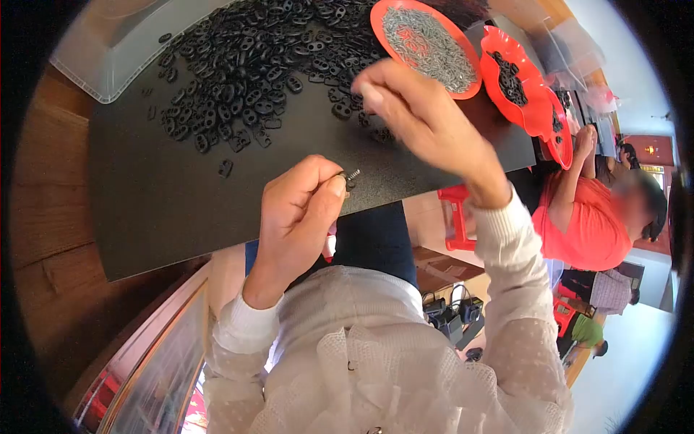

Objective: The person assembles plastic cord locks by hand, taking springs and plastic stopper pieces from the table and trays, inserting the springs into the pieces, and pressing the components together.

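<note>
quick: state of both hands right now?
Left hand: closed, pinching a small dark part with a slim metal piece protruding.
Right hand: fingers curled; can't tell whether it's closed on anything.

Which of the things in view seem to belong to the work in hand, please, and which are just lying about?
Probably in the job:
black part and ridged metal piece, in the left hand
heaped black parts, near the right hand
small metal pieces on the red plate

Probably just lying about:
red stool
cardboard box
dark objects, too unclear to name
</note>
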`<action>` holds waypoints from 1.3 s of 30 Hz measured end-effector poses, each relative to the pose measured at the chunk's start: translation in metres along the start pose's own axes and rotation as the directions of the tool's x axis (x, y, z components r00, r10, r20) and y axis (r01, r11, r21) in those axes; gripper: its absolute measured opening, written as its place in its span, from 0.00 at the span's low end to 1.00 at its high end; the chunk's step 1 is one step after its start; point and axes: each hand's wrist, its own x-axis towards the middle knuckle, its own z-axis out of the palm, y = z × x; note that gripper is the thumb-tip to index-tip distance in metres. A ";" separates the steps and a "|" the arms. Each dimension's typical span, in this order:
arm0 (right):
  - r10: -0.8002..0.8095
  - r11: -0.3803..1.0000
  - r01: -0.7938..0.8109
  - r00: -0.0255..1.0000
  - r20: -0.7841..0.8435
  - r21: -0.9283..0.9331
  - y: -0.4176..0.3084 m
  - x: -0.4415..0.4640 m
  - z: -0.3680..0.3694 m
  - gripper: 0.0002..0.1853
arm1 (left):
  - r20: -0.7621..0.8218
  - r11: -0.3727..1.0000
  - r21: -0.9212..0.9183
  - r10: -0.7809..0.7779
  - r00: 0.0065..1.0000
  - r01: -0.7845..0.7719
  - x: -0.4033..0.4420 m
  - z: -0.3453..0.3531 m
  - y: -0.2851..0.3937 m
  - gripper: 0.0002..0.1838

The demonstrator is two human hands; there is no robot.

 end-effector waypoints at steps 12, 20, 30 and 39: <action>-0.153 0.909 0.189 0.980 0.124 -0.372 0.037 0.068 0.020 0.06 | 0.011 0.995 0.015 0.093 0.996 -0.094 0.000 -0.003 -0.007 0.07; 0.071 0.893 0.024 0.978 0.194 -0.450 0.005 0.009 0.007 0.11 | 0.048 0.995 -0.024 0.099 0.994 -0.098 0.000 -0.006 -0.010 0.05; -0.041 0.871 0.088 0.994 0.106 -0.484 0.014 0.011 0.007 0.07 | 0.062 1.000 0.009 0.027 0.998 -0.028 -0.002 -0.008 -0.007 0.07; -0.030 0.862 0.049 0.999 0.046 -0.505 0.016 -0.005 0.000 0.07 | 0.027 0.998 0.021 0.063 0.998 -0.063 -0.002 -0.005 -0.007 0.07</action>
